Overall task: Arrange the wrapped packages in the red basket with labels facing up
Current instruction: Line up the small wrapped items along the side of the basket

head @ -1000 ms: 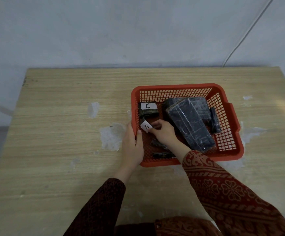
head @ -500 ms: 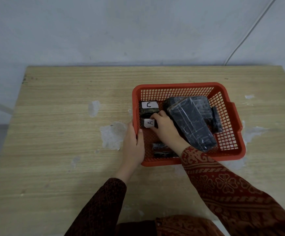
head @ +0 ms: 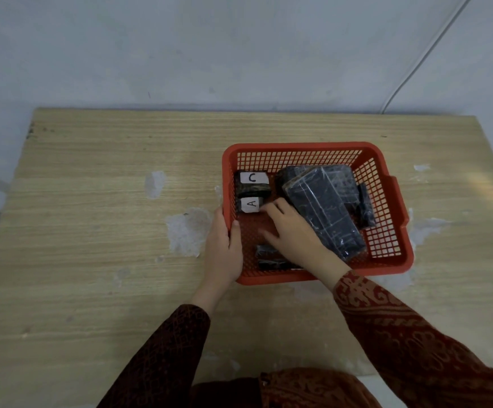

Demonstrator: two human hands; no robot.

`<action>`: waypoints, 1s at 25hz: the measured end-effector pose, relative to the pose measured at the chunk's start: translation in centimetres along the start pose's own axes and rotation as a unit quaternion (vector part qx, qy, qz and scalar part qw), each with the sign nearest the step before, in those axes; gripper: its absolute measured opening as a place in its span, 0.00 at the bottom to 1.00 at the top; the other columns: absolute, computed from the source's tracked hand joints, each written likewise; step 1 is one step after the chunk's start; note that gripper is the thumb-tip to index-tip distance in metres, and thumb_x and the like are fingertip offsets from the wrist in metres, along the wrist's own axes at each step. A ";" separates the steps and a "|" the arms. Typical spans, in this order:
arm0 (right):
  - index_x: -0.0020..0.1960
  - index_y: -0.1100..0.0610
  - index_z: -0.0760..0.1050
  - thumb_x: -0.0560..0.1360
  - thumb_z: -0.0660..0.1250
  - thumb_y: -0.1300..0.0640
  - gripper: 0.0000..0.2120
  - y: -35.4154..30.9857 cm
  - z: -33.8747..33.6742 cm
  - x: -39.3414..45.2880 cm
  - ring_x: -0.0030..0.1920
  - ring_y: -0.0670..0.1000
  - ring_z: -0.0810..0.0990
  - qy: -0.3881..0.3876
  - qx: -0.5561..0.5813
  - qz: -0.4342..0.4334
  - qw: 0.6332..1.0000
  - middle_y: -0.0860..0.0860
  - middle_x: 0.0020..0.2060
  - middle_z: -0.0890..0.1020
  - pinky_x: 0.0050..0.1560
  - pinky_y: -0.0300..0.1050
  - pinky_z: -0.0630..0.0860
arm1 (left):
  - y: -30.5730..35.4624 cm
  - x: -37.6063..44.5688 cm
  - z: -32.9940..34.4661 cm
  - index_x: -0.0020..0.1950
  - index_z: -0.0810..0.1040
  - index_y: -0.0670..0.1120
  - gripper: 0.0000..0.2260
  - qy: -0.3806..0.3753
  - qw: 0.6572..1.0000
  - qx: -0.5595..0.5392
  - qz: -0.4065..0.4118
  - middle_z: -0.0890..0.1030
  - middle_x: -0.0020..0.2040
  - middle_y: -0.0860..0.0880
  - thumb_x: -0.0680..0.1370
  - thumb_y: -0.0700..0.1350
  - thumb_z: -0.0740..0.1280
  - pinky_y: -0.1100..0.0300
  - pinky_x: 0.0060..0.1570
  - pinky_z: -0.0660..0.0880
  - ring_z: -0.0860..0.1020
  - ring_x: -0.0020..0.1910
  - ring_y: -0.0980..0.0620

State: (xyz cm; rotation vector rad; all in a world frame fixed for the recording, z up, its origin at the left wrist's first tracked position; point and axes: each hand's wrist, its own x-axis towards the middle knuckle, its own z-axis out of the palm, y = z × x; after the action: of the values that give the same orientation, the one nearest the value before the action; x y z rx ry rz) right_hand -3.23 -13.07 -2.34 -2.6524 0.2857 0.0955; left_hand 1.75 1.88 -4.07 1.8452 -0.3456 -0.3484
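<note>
The red basket (head: 298, 148) stands on the wooden table. At its far left corner lies a small dark package with label C (head: 252, 182) facing up. Just in front of it lies the package with label A (head: 251, 205), label up. My right hand (head: 292, 231) is inside the basket, fingertips touching the A package's right side. My left hand (head: 223, 248) grips the basket's left rim. A large dark wrapped package (head: 324, 210) leans across the middle, over another one behind it. A narrow package (head: 365, 206) lies at the right, and a small one (head: 271, 257) near the front wall.
The wooden table (head: 92, 231) has worn pale patches left of the basket. A grey wall rises behind it, with a white cable (head: 415, 63) running down at the right.
My right hand carried the A package from mid-basket toward the far left and set it down behind the C package's front side, label turned up. The left hand stayed on the rim.
</note>
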 end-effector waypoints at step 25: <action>0.54 0.53 0.76 0.76 0.66 0.47 0.11 0.7 -0.2 0.0 0.44 0.47 0.76 -0.116 0.311 0.203 0.921 0.49 0.45 0.79 0.38 0.37 0.70 | -0.1 0.1 0.0 0.67 0.67 0.50 0.14 0.004 1.000 0.024 0.018 0.76 0.53 0.60 0.81 0.47 0.54 0.67 0.51 0.72 0.75 0.53 0.65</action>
State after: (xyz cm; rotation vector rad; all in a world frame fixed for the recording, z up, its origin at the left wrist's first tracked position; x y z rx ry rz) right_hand -3.36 -13.79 -2.49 -1.8990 0.6603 0.3829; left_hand 1.83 1.90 -4.16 1.8836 -0.3839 -0.3118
